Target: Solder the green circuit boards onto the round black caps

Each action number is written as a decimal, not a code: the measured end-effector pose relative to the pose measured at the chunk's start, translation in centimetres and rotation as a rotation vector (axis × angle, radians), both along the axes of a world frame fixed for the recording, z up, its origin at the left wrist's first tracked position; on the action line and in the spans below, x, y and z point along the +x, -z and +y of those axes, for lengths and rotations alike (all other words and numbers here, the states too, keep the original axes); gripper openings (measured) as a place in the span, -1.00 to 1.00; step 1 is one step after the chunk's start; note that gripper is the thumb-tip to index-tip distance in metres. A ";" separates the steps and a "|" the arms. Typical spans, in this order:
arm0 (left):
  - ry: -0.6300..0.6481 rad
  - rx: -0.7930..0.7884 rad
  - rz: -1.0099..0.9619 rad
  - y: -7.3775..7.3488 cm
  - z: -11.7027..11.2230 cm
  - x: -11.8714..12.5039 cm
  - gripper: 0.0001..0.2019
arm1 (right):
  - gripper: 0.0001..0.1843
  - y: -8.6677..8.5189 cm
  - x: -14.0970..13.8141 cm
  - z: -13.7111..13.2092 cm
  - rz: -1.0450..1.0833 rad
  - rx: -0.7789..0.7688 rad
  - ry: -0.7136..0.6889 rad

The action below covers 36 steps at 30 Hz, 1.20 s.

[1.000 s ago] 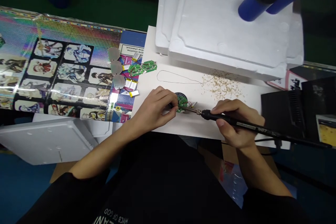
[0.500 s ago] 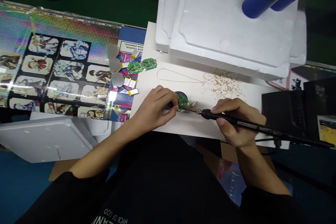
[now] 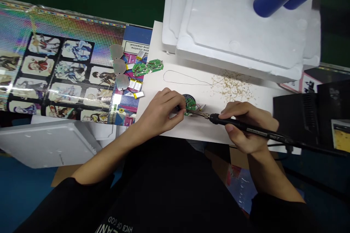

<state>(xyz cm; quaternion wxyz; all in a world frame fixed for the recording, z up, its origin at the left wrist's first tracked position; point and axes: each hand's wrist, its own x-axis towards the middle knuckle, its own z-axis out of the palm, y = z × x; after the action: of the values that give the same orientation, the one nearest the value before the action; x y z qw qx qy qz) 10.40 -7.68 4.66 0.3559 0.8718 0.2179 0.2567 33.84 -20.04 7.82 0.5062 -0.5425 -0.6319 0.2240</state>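
My right hand is closed round the black handle of a soldering iron. The iron's metal tip points left and reaches the small round green circuit board. That board sits in a dark round rim on the white work surface, with thin red wires and a small silvery piece at its right side. My left hand is at the board's left edge, thumb and fingers pinched together. What lies between those fingertips is hidden.
A thin looped wire and yellowish crumbs lie beyond the board. More green circuit boards with battery packs are to the left. White foam boxes stand behind; a black box is at right.
The rear of the soldering iron has turned slightly, showing more lettering on its handle. Both hands and the circuit board stay almost where they were.
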 end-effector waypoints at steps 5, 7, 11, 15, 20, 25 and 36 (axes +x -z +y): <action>0.008 0.003 0.020 -0.3 0.1 0.0 -0.88 | -0.87 -0.4 -0.3 0.0 -0.040 -0.025 0.026; 0.009 0.011 0.018 -0.3 0.1 0.0 -0.88 | -0.87 -0.4 -0.4 0.1 -0.051 -0.002 0.027; 0.017 0.021 0.004 -0.2 0.2 0.0 -0.88 | -0.90 -0.3 -0.1 0.0 -0.011 0.110 0.068; 0.025 0.026 -0.002 -0.1 0.2 0.0 -0.87 | -0.87 0.0 0.2 -0.5 0.027 0.226 0.161; 0.030 0.031 0.011 -0.1 0.3 0.0 -0.87 | -0.86 0.4 -0.4 -1.2 0.036 0.248 0.259; 0.052 0.034 0.021 -0.1 0.5 -0.1 -0.88 | -0.85 0.2 -0.4 -1.2 0.032 0.090 0.146; 0.061 0.013 -0.005 -0.1 0.5 -0.5 -0.90 | -0.85 -0.6 0.4 -0.2 0.004 -0.009 0.080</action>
<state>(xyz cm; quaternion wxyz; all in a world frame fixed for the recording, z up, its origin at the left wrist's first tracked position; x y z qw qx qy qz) 9.94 -7.13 4.73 0.3584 0.8797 0.1884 0.2492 34.22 -20.28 8.42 0.5135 -0.5692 -0.6076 0.2078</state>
